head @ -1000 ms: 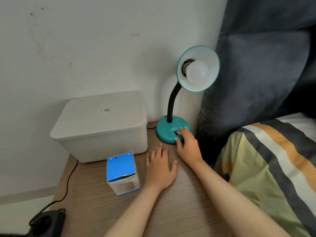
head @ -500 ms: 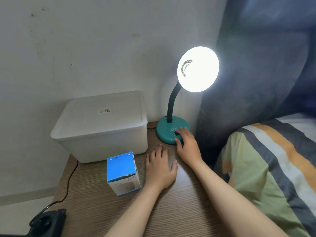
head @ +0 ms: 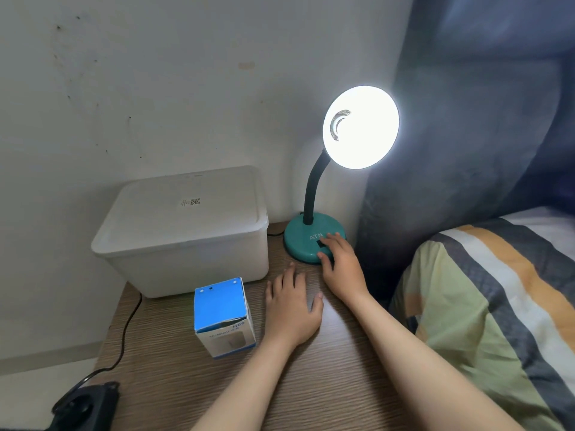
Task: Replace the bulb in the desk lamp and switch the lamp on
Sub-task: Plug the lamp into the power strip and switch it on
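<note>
A teal desk lamp stands at the back right of the wooden table (head: 311, 377). Its shade (head: 361, 127) faces me and glows bright white, so the bulb inside is washed out by glare. A black bendy neck (head: 312, 188) joins the shade to the round teal base (head: 303, 244). My right hand (head: 340, 265) rests on the front of that base, fingertips at the black switch. Flat on the table, fingers spread and holding nothing, lies my left hand (head: 292, 309), just left of the right one.
A white lidded plastic box (head: 183, 231) stands against the wall at the back left. A blue and white carton (head: 222, 317) stands beside my left hand. A black cord (head: 124, 340) runs to a socket block (head: 82, 407). Dark curtain (head: 466, 135) and striped bedding (head: 497, 306) fill the right.
The lamp went from dark to lit, with the bulb now lost in glare. My right hand stays on the switch at the base. The left hand has not moved.
</note>
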Available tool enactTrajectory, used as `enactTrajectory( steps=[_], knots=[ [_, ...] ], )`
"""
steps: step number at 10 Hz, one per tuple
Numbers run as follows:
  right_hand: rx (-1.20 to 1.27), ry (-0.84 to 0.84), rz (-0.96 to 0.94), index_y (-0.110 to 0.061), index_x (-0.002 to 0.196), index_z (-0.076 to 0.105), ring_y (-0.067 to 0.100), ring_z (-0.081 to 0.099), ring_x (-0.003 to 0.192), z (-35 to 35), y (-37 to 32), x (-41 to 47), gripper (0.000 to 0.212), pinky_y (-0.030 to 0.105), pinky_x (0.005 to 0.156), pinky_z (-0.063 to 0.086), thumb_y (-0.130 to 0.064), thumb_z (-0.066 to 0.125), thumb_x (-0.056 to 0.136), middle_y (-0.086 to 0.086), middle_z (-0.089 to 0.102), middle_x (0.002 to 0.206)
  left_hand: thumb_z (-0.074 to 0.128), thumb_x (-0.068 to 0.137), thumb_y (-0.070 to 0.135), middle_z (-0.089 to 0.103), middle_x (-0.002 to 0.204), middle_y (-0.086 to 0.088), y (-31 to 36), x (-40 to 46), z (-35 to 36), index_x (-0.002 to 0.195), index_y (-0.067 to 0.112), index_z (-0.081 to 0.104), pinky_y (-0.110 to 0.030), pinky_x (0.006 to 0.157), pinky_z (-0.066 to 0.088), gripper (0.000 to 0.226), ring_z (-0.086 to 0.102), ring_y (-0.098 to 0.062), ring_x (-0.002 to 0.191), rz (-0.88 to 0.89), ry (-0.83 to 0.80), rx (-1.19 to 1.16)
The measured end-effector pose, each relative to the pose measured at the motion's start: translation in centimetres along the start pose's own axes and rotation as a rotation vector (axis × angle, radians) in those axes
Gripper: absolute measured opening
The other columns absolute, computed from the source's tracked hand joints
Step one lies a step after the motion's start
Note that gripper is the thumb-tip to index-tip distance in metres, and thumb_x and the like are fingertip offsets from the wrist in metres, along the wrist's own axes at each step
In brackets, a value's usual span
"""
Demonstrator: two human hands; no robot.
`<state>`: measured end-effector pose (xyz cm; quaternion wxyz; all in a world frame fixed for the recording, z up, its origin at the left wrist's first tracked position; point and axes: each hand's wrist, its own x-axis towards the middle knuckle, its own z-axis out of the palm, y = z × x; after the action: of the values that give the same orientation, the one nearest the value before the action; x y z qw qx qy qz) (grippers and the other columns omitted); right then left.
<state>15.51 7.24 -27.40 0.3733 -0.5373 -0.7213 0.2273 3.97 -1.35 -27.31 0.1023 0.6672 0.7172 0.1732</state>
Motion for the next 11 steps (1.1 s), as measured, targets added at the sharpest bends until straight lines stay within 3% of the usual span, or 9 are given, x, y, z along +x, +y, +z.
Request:
enactTrajectory(
  steps=[11],
  knots=[
    [0.001,-0.001,0.001,-0.012,0.125,0.055,0.02,0.034,0.137,-0.06,0.03,0.1,0.036,0.035,0.115,0.026,-0.016,0.057,0.09,0.008,0.05,0.139,0.039,0.086,0.049,0.028,0.151,-0.005,-0.16,0.03,0.19,0.134,0.019,0.039,-0.047,0.114,0.015,0.057,0.025,-0.025,0.137,0.006,0.018,-0.016]
  ],
)
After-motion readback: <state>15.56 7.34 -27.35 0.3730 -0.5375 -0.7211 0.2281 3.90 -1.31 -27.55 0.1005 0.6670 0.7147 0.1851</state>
